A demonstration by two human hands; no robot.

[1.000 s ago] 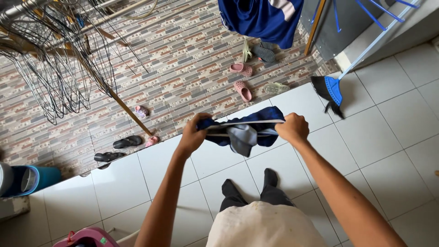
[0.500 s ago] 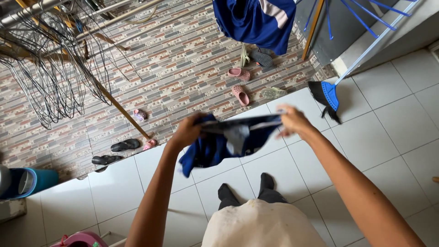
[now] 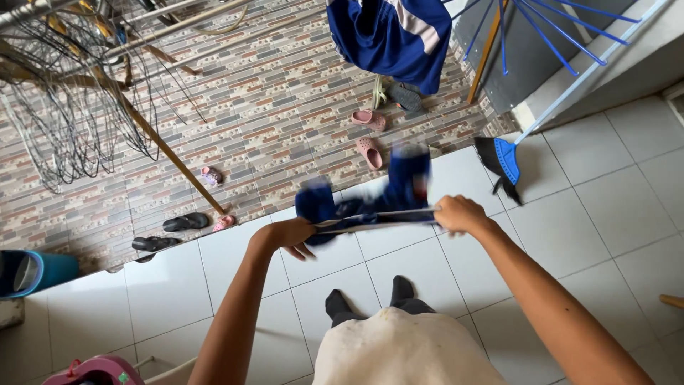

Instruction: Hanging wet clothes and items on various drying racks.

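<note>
1. We stand on a white tiled floor (image 3: 584, 214), looking down at our own two bare arms stretched out in front of us.
2. Our left hand (image 3: 291, 235) and right hand (image 3: 459, 214) hold a dark blue garment (image 3: 399, 189) between them, its pale-edged band pulled into a taut line from one hand to the other.
3. The right fingers are closed in a fist around the band's end. The left hand pinches the other end, with some of its fingers spread loose below.
4. The rest of the cloth is blurred and flung upward, just beyond the fingers.
5. Beyond the hands, the floor changes to patterned brick-coloured tiles, where pink clogs (image 3: 370, 151) lie well apart from the garment.
6. Farther beyond the right fingers, a blue broom (image 3: 507, 162) rests on the white floor.
7. Another blue garment with a pale stripe (image 3: 392, 36) hangs far ahead.
8. Far beyond the left fingers hang wire hangers (image 3: 71, 107).
</note>
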